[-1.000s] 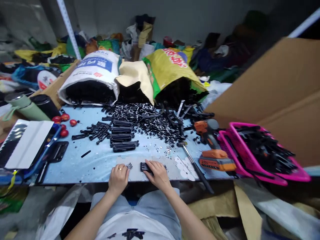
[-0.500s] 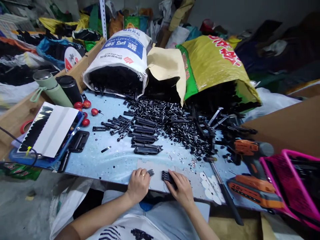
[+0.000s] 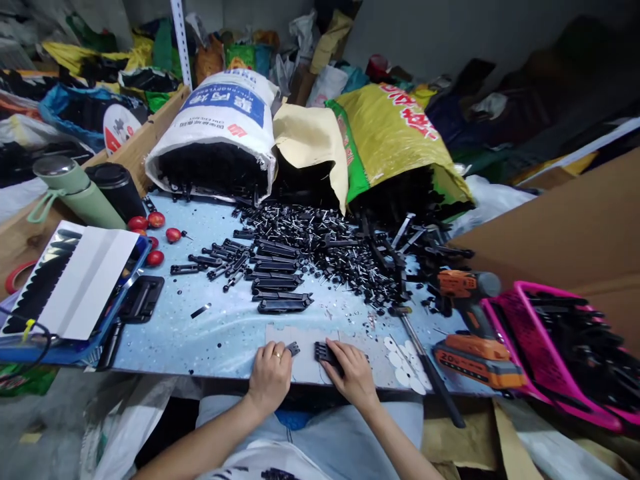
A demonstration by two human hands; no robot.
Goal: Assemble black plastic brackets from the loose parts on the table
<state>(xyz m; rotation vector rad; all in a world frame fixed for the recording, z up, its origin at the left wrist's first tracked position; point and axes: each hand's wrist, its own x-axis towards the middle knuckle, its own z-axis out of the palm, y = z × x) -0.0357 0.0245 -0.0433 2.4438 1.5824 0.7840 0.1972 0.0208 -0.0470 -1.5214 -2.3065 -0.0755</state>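
Note:
My left hand (image 3: 271, 375) is closed round a small dark grey plastic part (image 3: 293, 348), whose notched end pokes out past the fingertips. Facing it across a short gap, my right hand (image 3: 351, 373) grips a black plastic part (image 3: 323, 352) with a toothed end; the fingers cover the rest of it. Both hands rest at the front edge of the table, over a grey board (image 3: 303, 373). Beyond them lies a row of long black plastic parts (image 3: 285, 304), with a heap of small black pieces with metal pins (image 3: 345, 257) behind.
On the right are a hammer (image 3: 433, 370), an orange cordless drill (image 3: 475, 360) and a pink basket (image 3: 550, 360) of black parts. A white sack (image 3: 215, 127) and a yellow sack (image 3: 395, 140) stand open at the back. Left are a blue tray (image 3: 95, 347) and a green flask (image 3: 80, 190).
The camera view has turned a little, so the scene sits further left, with more of the pink basket showing. Both hands keep their hold on the parts, with little change between them.

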